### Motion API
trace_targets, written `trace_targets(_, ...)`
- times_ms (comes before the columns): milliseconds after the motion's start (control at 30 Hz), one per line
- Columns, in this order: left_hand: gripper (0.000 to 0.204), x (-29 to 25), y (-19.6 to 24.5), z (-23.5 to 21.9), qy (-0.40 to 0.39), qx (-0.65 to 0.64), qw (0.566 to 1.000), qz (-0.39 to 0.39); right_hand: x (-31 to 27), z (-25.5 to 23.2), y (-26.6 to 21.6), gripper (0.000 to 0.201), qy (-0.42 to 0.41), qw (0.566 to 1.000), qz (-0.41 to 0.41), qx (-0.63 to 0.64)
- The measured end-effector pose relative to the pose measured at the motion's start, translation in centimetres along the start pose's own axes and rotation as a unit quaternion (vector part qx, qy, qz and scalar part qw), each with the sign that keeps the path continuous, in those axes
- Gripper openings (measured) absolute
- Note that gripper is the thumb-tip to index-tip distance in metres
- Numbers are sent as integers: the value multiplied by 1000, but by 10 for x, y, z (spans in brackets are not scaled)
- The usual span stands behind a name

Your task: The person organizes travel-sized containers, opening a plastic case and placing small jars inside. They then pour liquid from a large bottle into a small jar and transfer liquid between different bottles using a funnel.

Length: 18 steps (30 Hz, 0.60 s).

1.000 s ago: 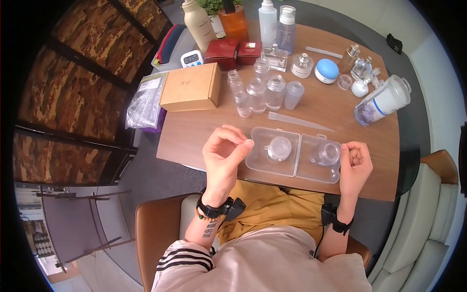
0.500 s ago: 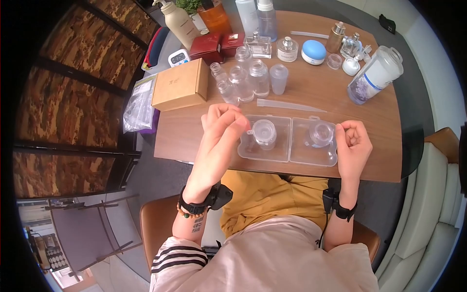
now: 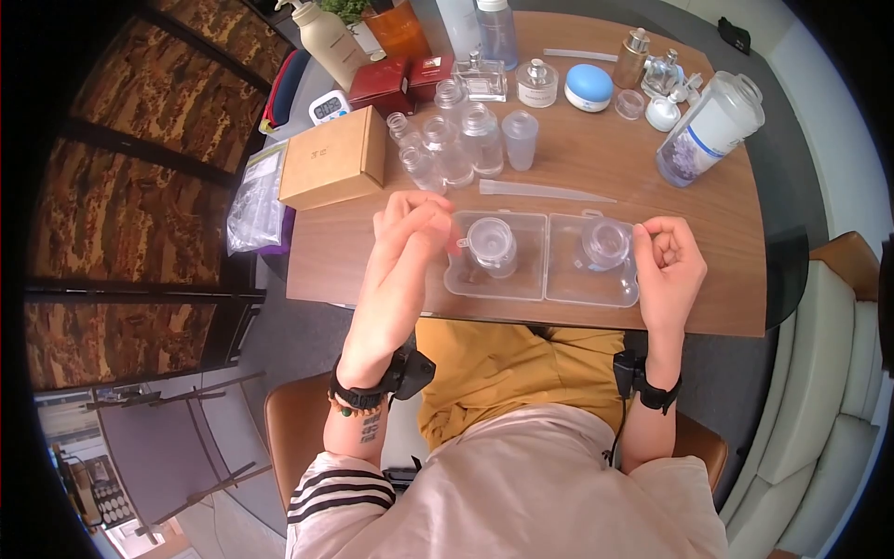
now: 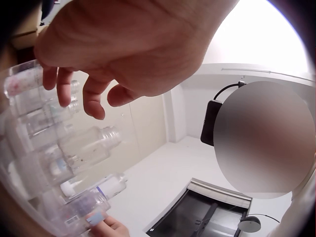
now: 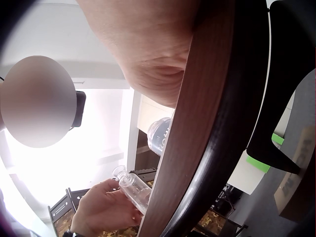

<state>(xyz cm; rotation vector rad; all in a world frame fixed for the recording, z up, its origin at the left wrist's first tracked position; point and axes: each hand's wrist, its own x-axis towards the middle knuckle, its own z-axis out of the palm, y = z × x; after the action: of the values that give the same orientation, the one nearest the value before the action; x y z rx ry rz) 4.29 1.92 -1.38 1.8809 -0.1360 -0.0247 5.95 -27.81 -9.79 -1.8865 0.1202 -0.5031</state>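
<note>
A clear hinged plastic case (image 3: 518,291) lies open in front of me at the table's near edge. In its left half stands a clear bottle (image 3: 492,244); the right half bears another clear bottle (image 3: 605,244). My left hand (image 3: 399,261) hovers at the case's left side, fingertips close beside the left bottle. In the left wrist view its fingers (image 4: 93,101) hang loosely bent with nothing between them. The thumb and forefinger of my right hand (image 3: 669,270) pinch the case's right edge, the other fingers curled in.
Behind the case lie a clear tapered strip (image 3: 545,191) and a cluster of clear bottles (image 3: 452,149). A cardboard box (image 3: 333,158) stands left, a large labelled bottle (image 3: 710,130) right. Farther back are a blue-lidded jar (image 3: 589,87), perfume bottles and red boxes (image 3: 380,86).
My left hand has turned, its fingertips coming nearer the left bottle. The right hand keeps its place at the case's edge. The head view has shifted, so the table sits higher in it.
</note>
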Motion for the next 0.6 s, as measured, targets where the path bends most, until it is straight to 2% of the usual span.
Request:
trace_targets(67,15,-2,2,0,10,-34,999,-20,0,-1,0,8,-1,1000,1,-1)
trace_targets(133,16,-2,4,-1,-12,-1,1000,5,0,-1,-2,8,-1,1000,7,-6)
trace_targets(600,12,-8,13,-2,-24,-7,1000,15,0,-1,-2,8,-3,1000,-3,-20)
